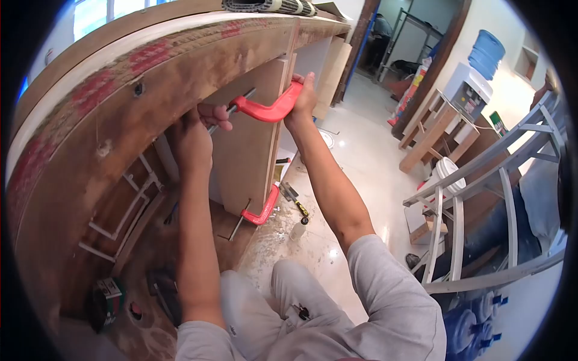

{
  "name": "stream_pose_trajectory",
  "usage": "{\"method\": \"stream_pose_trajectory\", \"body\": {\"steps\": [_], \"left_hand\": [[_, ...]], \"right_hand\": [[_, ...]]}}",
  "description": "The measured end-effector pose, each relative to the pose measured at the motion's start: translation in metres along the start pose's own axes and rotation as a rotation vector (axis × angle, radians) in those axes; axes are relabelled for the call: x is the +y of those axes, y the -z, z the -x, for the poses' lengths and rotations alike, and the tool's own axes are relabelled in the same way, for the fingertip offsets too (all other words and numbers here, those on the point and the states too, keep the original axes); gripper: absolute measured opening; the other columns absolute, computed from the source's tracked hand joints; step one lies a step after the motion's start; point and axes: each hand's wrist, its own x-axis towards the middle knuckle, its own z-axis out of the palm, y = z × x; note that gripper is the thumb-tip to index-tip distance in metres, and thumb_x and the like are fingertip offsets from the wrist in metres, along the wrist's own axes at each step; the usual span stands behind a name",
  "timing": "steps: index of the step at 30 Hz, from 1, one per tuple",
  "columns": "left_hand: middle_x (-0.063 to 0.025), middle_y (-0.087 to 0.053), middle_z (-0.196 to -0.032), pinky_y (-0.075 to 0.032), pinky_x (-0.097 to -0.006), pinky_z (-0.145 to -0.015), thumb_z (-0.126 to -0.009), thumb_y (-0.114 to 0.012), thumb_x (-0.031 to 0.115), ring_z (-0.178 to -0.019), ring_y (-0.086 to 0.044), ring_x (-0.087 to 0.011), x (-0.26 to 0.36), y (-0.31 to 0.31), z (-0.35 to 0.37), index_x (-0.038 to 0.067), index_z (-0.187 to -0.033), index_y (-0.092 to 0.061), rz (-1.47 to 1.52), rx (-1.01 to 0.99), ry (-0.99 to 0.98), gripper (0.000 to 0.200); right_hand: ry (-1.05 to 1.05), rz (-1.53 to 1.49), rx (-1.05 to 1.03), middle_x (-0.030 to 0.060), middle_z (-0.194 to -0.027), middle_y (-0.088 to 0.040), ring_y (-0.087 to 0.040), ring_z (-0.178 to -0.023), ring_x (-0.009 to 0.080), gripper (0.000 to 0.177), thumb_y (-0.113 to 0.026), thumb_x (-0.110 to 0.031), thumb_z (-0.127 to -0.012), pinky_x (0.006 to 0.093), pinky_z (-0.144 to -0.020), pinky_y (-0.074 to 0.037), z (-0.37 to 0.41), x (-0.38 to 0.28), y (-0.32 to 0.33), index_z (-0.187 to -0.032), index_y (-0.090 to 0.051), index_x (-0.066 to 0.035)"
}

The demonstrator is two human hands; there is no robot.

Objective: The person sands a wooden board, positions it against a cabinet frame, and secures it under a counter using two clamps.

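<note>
A red C-clamp point(269, 111) sits across the upper part of an upright wooden panel point(245, 153) under the counter. My right hand point(303, 101) is closed around the far end of its red frame. On the other side, my left hand point(201, 127) has its fingers curled at the clamp's metal screw; part of this hand is in shadow under the counter edge. Lower down, a second red C-clamp point(263, 207) is fixed on the same panel's edge, its screw and bar pointing down to the left. Neither hand touches that one.
A wooden counter edge point(129, 90) curves overhead. On the floor lie a yellow-black tool point(297, 201) and a small bottle point(298, 230). To the right, a metal ladder point(456, 234) leans near another person point(536, 192). A water dispenser point(468, 90) stands on a wooden stand.
</note>
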Motion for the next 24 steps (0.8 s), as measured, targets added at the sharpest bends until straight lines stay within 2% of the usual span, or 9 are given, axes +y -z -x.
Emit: {"method": "stream_pose_trajectory", "body": {"steps": [3, 6, 9, 12, 15, 17, 18, 21, 24], "left_hand": [[-0.0146, -0.062, -0.074, -0.052, -0.0316, -0.071, -0.100, -0.039, 0.028, -0.057, -0.058, -0.0192, -0.007, 0.004, -0.002, -0.005, -0.107, -0.045, 0.014, -0.027, 0.009, 0.034], [-0.0167, -0.064, -0.079, -0.053, -0.0318, -0.072, -0.100, -0.036, 0.028, -0.064, -0.062, -0.0206, -0.003, 0.004, -0.001, -0.006, -0.112, -0.043, -0.082, -0.041, 0.024, 0.036], [-0.0174, -0.066, -0.086, -0.053, -0.0322, -0.074, -0.101, -0.036, 0.025, -0.072, -0.066, -0.0212, 0.001, 0.000, 0.001, -0.007, -0.115, -0.044, -0.150, -0.126, -0.147, 0.035], [-0.0172, -0.067, -0.090, -0.054, -0.0325, -0.076, -0.096, -0.045, 0.011, -0.080, -0.067, -0.0239, -0.007, 0.017, -0.011, -0.008, -0.115, -0.049, -0.577, -0.435, -0.618, 0.027], [-0.0104, -0.067, -0.091, -0.051, -0.0382, -0.088, -0.089, -0.049, 0.003, -0.084, -0.067, -0.0255, 0.021, 0.024, -0.031, -0.006, -0.112, -0.055, -0.833, -0.918, -1.097, 0.026], [-0.0125, -0.066, -0.095, -0.050, -0.0384, -0.090, -0.084, -0.053, 0.002, -0.090, -0.065, -0.0265, 0.028, 0.023, -0.033, -0.005, -0.115, -0.055, -0.894, -1.000, -1.164, 0.032], [-0.0135, -0.066, -0.096, -0.050, -0.0385, -0.091, -0.082, -0.054, 0.002, -0.092, -0.064, -0.0270, 0.030, 0.022, -0.033, -0.005, -0.117, -0.055, -0.928, -1.037, -1.195, 0.035], [-0.0203, -0.056, -0.118, -0.041, -0.0424, -0.100, -0.086, -0.057, 0.012, -0.114, -0.054, -0.0311, 0.028, 0.026, -0.010, -0.007, -0.120, -0.050, -0.976, -0.753, -1.128, 0.040], [-0.0191, -0.042, -0.134, -0.032, -0.0472, -0.107, -0.093, -0.050, 0.035, -0.127, -0.040, -0.0308, -0.026, 0.038, 0.052, -0.006, -0.125, -0.043, -0.136, 0.064, -0.382, 0.052]], "right_hand": [[-0.057, -0.087, -0.075, 0.0081, -0.077, -0.056, -0.056, -0.065, 0.0183, 0.057, -0.028, -0.051, -0.097, 0.0308, -0.059, -0.049, 0.004, -0.002, 0.003, -0.095, -0.055, -0.001], [0.020, 0.025, -0.009, 0.0059, -0.073, -0.053, -0.053, -0.063, 0.0167, 0.058, -0.026, -0.052, -0.098, 0.0300, -0.058, -0.047, 0.008, -0.003, 0.003, -0.092, -0.056, -0.001], [0.023, 0.046, 0.017, 0.0087, -0.079, -0.056, -0.056, -0.070, 0.0181, 0.057, -0.025, -0.051, -0.098, 0.0323, -0.066, -0.049, 0.008, -0.002, 0.003, -0.095, -0.054, -0.001], [0.025, 0.072, 0.012, 0.0088, -0.078, -0.056, -0.056, -0.070, 0.0186, 0.052, -0.028, -0.046, -0.098, 0.0325, -0.067, -0.049, 0.004, 0.002, 0.009, -0.094, -0.053, -0.001], [0.108, 0.135, 0.001, 0.0086, -0.080, -0.055, -0.056, -0.071, 0.0191, 0.039, -0.034, -0.036, -0.097, 0.0331, -0.065, -0.049, -0.015, 0.018, 0.020, -0.094, -0.052, -0.002], [0.164, 0.159, -0.005, 0.0086, -0.082, -0.055, -0.055, -0.071, 0.0193, 0.034, -0.037, -0.031, -0.095, 0.0329, -0.065, -0.049, -0.016, 0.017, 0.016, -0.097, -0.052, -0.001], [0.128, 0.152, 0.022, 0.0091, -0.084, -0.056, -0.056, -0.072, 0.0197, 0.032, -0.038, -0.028, -0.094, 0.0328, -0.066, -0.049, -0.011, 0.014, 0.013, -0.099, -0.053, 0.000], [0.023, 0.127, 0.037, 0.0103, -0.089, -0.058, -0.057, -0.076, 0.0208, 0.030, -0.041, -0.021, -0.091, 0.0328, -0.069, -0.049, -0.001, 0.004, 0.008, -0.104, -0.054, 0.002], [-0.057, 0.115, -0.027, 0.0106, -0.090, -0.059, -0.058, -0.077, 0.0210, 0.029, -0.042, -0.017, -0.089, 0.0331, -0.071, -0.049, -0.008, 0.004, 0.016, -0.107, -0.054, 0.002]]}}
